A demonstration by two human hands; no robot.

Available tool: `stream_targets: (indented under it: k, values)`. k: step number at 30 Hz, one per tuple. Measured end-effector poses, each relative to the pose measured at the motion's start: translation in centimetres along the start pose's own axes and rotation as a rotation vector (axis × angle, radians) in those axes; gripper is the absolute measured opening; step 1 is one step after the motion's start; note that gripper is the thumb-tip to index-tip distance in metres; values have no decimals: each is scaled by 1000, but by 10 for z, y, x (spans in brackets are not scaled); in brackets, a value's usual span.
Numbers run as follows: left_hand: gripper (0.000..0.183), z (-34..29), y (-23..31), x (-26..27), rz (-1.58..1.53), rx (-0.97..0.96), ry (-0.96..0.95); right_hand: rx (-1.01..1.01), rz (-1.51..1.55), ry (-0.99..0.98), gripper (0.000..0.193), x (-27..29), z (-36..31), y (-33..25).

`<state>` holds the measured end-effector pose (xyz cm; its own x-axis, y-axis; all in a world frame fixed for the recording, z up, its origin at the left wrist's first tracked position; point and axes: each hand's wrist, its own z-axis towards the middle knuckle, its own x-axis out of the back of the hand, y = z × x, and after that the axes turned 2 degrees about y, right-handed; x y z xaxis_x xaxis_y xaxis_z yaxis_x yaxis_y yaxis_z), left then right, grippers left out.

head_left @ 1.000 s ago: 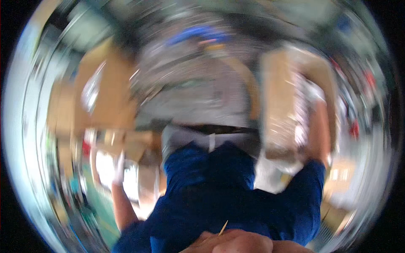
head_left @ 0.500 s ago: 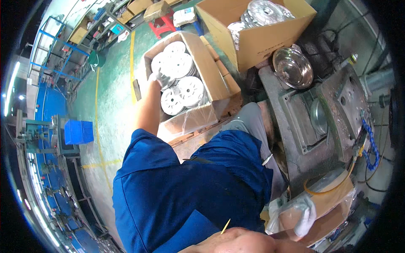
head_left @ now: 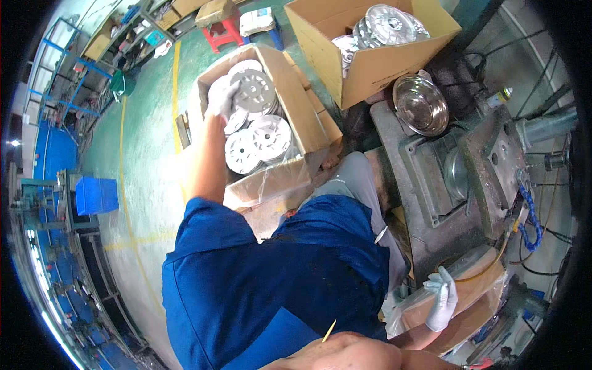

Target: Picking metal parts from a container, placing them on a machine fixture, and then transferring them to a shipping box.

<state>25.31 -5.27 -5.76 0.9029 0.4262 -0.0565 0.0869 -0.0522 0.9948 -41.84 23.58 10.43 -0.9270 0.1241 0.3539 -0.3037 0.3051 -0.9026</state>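
Observation:
My left hand (head_left: 221, 98), in a white glove, grips the edge of a silver wheel-shaped metal disc (head_left: 254, 90). That disc is tilted above the stacks in a plastic-lined cardboard box. More slotted discs (head_left: 271, 137) lie stacked in the box beneath and in front of it. On the right, my right hand (head_left: 441, 301), also gloved in white, is raised beside a press bench. Its fingers are up and slightly bent, with nothing visible in them.
A metal press fixture (head_left: 431, 179) stands on the right, with a shiny metal bowl (head_left: 420, 105) behind it. Another carton (head_left: 382, 71) of discs is at the back. A plastic-covered box (head_left: 475, 290) lies at the near right. Red and blue stools (head_left: 220, 34) stand beyond the disc box.
My left hand has taken hold of a disc and tilted it up off the stack. My right hand has risen and turned its fingers upward. The view has shifted slightly.

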Motion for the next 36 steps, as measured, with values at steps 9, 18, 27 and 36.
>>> stream_targets:
  k: [9,18,27,36]
  values:
    - [39,-123,122,-171,109,-49,-552,-280,640,-334,78,-117,75,-1]
    - [35,-198,135,-326,219,-631,-1348,-470,1486,-242,49,-116,107,-25]
    - [84,-236,119,-381,66,166,-1322,93,929,200,38,-77,105,-7]
    - [54,-208,148,-496,112,-128,-1039,124,687,245,39,-52,102,-14]
